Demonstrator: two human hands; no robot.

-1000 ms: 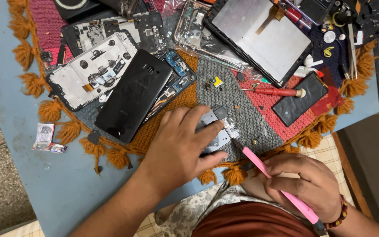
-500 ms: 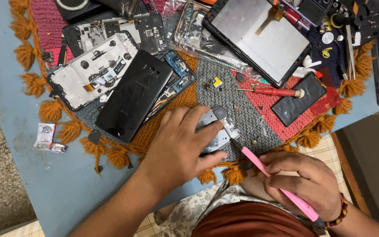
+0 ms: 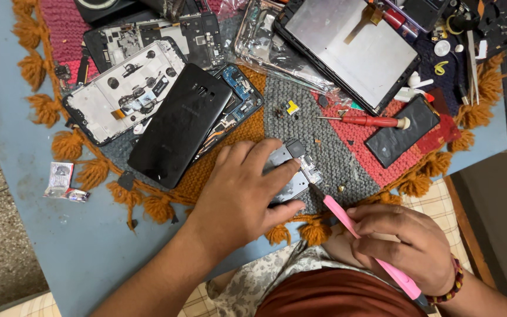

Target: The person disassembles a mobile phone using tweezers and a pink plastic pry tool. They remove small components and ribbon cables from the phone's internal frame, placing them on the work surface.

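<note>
My left hand (image 3: 243, 191) presses down on a small dark phone part (image 3: 291, 170) lying on the knitted mat (image 3: 335, 147), fingers curled over its left side. My right hand (image 3: 403, 240) grips a pink-handled tool (image 3: 362, 235) like a pen; its thin metal tip touches the part's right edge, near a small exposed board. Most of the part is hidden under my left fingers.
A black phone back cover (image 3: 180, 123), a white inner frame (image 3: 124, 91), circuit boards, a large tablet screen (image 3: 353, 50), a red screwdriver (image 3: 371, 121), a dark battery (image 3: 403, 131) and tweezers crowd the mat. The blue table (image 3: 42, 235) carries a small wrapper (image 3: 60, 179) at left.
Both hands stay nearly in place; the pink tool's tip shifts slightly along the part's edge.
</note>
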